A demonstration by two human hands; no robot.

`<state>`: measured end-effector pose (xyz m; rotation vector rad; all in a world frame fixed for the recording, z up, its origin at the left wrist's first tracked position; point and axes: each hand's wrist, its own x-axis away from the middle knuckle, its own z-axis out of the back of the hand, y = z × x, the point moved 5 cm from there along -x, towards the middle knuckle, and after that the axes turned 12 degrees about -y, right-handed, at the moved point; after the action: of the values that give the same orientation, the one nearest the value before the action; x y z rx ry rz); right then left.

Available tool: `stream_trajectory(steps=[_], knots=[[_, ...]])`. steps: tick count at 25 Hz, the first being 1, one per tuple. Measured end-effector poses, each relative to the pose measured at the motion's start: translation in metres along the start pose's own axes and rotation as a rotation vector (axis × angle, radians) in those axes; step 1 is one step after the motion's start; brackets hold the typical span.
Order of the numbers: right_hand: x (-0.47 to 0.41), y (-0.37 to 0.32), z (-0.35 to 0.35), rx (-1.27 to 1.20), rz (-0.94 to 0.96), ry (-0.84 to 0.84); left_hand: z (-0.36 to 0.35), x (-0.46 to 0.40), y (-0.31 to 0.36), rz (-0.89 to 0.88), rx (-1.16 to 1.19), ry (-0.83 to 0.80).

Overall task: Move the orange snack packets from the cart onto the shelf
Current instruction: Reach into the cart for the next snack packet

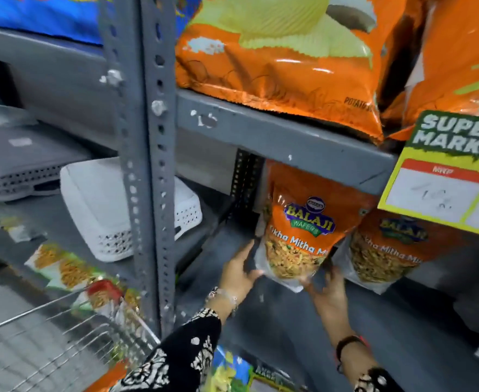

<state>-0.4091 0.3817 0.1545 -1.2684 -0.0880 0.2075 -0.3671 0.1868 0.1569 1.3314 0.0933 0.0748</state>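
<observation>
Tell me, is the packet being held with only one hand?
No: the left hand and the right hand both grip the bottom of the orange packet, one on each side.

Single head-worn wide-angle view, looking forward and down, tilted, close to a grey slotted-steel shelf rack. Its upright post runs left of the fingers; the lower shelf board lies beneath them. A silver wire cart fills the lower-left corner. Edges blur.
</observation>
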Motion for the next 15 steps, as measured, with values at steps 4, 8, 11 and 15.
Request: stream_trajectory(steps=[4, 8, 11, 15], knots=[[0.079, -0.021, -0.053, 0.073, 0.18, 0.035, 0.051, 0.096, -0.032, -0.031, -0.004, 0.12], [0.136, -0.027, -0.149, 0.25, 0.274, -0.459, 0.114, 0.214, -0.075, 0.133, -0.11, 0.303], [0.163, -0.002, -0.212, 0.373, 0.167, -0.817, 0.148, 0.289, -0.112, 0.369, -0.163, 0.409], [0.169, 0.041, -0.272, 0.61, -0.034, -1.05, 0.16, 0.345, -0.154, 0.582, -0.016, 0.439]])
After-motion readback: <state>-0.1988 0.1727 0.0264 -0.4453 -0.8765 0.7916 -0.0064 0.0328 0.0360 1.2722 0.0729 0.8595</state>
